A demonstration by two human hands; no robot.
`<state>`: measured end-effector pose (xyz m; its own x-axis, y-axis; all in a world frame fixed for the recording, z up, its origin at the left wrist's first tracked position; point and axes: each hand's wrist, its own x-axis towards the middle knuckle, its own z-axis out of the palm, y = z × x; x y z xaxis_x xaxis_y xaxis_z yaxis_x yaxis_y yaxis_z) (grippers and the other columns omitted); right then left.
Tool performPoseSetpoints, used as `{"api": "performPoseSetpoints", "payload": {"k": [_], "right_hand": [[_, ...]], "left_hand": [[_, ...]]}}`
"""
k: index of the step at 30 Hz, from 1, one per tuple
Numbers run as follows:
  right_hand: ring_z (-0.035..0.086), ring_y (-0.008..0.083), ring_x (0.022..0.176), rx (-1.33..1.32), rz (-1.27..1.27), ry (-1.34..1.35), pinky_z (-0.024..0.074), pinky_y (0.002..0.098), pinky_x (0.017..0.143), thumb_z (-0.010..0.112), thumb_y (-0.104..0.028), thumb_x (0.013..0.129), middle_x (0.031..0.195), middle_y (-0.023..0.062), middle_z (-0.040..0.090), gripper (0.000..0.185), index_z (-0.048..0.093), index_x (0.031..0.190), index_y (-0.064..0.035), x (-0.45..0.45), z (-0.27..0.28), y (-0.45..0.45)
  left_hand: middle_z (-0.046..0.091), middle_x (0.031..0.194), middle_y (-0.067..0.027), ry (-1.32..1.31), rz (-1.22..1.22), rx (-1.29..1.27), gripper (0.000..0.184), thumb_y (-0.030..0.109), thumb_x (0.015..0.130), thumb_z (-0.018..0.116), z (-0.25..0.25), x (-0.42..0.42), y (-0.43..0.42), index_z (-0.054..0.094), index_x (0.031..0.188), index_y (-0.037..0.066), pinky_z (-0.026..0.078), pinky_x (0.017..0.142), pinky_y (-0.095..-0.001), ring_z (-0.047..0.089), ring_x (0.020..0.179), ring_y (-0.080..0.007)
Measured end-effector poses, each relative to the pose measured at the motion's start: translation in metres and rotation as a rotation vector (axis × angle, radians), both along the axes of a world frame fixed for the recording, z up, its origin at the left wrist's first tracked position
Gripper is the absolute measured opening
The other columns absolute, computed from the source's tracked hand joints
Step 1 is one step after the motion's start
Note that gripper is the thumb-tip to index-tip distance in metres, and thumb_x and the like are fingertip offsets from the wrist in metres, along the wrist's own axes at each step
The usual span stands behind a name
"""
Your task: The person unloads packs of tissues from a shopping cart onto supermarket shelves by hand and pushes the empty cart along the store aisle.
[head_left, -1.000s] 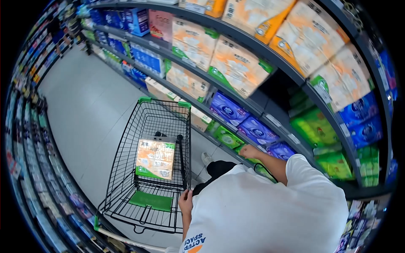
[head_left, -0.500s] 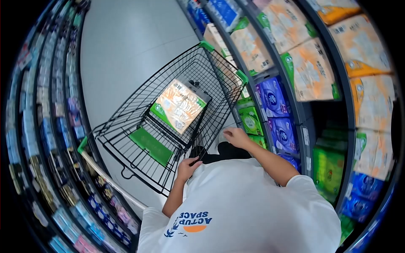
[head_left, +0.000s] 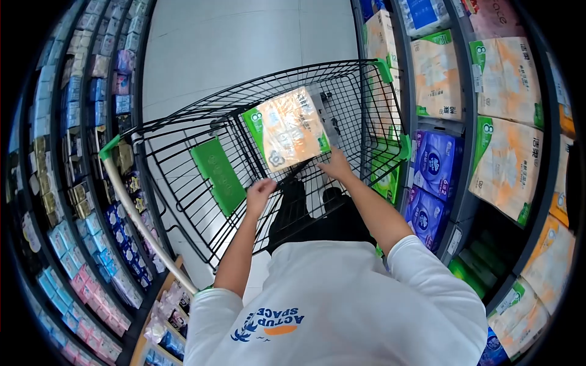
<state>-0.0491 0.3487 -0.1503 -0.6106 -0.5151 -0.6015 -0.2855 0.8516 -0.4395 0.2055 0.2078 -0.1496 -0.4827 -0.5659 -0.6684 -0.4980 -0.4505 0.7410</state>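
Note:
A tissue pack in clear wrap, orange and white with a green band, lies in the black wire shopping cart. My right hand is at the pack's lower right corner, thumb and fingers apart; whether it touches the wrap is unclear. My left hand is over the cart's near side, below and left of the pack, fingers curled in with nothing visible in them. A green panel is at the left part of the cart.
Shelves of tissue packs line the right side, close to the cart's right end. Shelves of small packages curve along the left. The cart's pale handle is at the left, and grey floor shows beyond the cart.
The view has turned, and the cart now lies crosswise before me. My right hand has moved from beside the shelf to the pack's corner. My left hand has lifted off the cart's near edge.

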Motion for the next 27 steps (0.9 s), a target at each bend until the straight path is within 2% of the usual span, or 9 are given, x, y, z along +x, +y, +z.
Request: {"api": "performPoseSetpoints", "payload": {"k": [4,6,8,10,15,18,20,23,27], "right_hand": [[0.047,0.0377,0.121,0.079,-0.065,-0.068,0.0392,0.0411,0.102,0.083,-0.033,0.062,0.129,0.027,0.048,0.096,0.034,0.135,0.0055,-0.02,-0.049,0.012],[0.044,0.0372,0.124,0.131,-0.057,-0.008,0.0369,0.0397,0.105,0.084,-0.035,0.061,0.133,0.0278,0.045,0.107,0.025,0.138,0.0099,-0.022,-0.075,0.015],[0.042,0.0365,0.127,0.117,0.035,-0.018,0.0354,0.0383,0.106,0.084,-0.037,0.06,0.136,0.028,0.042,0.111,0.023,0.139,0.0116,-0.028,-0.098,0.018],[0.046,0.036,0.124,0.094,0.055,0.027,0.0393,0.039,0.102,0.085,-0.036,0.059,0.135,0.0267,0.044,0.111,0.024,0.141,0.0076,-0.029,-0.118,0.02],[0.061,0.0306,0.103,0.058,-0.162,-0.337,0.048,0.0362,0.09,0.084,-0.037,0.057,0.113,0.0195,0.062,0.091,0.046,0.131,-0.001,-0.04,-0.14,0.012],[0.062,0.0294,0.099,-0.053,-0.177,-0.485,0.0484,0.0353,0.088,0.085,-0.035,0.056,0.109,0.018,0.063,0.079,0.056,0.122,-0.0021,-0.026,-0.156,0.013],[0.062,0.0301,0.099,-0.16,-0.184,-0.542,0.0485,0.0358,0.088,0.084,-0.034,0.057,0.108,0.0183,0.063,0.073,0.059,0.119,-0.0028,-0.011,-0.168,0.018],[0.059,0.033,0.102,-0.158,0.018,-0.142,0.0459,0.0367,0.092,0.08,-0.034,0.062,0.111,0.0216,0.06,0.064,0.061,0.114,-0.0024,0.012,-0.155,0.021],[0.063,0.0271,0.099,-0.145,-0.244,-0.479,0.0469,0.0343,0.09,0.079,-0.04,0.068,0.11,0.0209,0.064,0.063,0.062,0.115,-0.0008,0.014,-0.069,0.019]], "left_hand": [[0.067,0.09,-0.0107,-0.382,0.002,-0.103,0.063,0.041,0.074,0.077,-0.114,0.003,-0.027,0.06,0.11,-0.008,0.048,0.072,-0.0271,0.061,0.08,-0.0164],[0.064,0.102,-0.018,-0.461,-0.04,0.036,0.08,0.048,0.071,0.077,-0.133,-0.005,-0.043,0.053,0.119,-0.012,0.047,0.081,-0.0308,0.061,0.091,-0.023],[0.046,0.131,-0.0303,-0.423,-0.024,0.051,0.102,0.054,0.073,0.072,-0.149,-0.015,-0.05,0.03,0.138,-0.013,0.039,0.1,-0.036,0.05,0.119,-0.0322],[0.044,0.134,-0.0293,-0.458,0.006,0.171,0.105,0.055,0.073,0.072,-0.13,-0.034,-0.057,0.026,0.14,-0.012,0.038,0.102,-0.0366,0.049,0.122,-0.0317],[0.054,0.127,-0.0118,-0.287,0.087,0.582,0.078,0.055,0.086,0.06,-0.19,-0.014,-0.046,0.039,0.136,0.0,0.045,0.088,-0.0338,0.056,0.109,-0.0222],[0.053,0.129,-0.0092,-0.107,0.257,0.653,0.06,0.043,0.094,0.053,-0.194,-0.012,-0.034,0.039,0.137,0.003,0.047,0.09,-0.0344,0.056,0.111,-0.0196],[0.053,0.129,-0.0093,-0.067,0.32,0.639,0.055,0.038,0.096,0.051,-0.195,-0.011,-0.028,0.039,0.137,0.003,0.047,0.093,-0.0339,0.055,0.112,-0.0202],[0.06,0.116,-0.01,-0.078,0.309,0.553,0.056,0.042,0.095,0.052,-0.19,-0.005,-0.028,0.044,0.133,0.001,0.052,0.081,-0.0309,0.062,0.097,-0.0187],[0.062,0.11,-0.0104,-0.201,0.184,0.383,0.062,0.047,0.093,0.053,-0.141,0.007,-0.036,0.045,0.132,-0.001,0.053,0.076,-0.0329,0.064,0.089,-0.0197]]}}
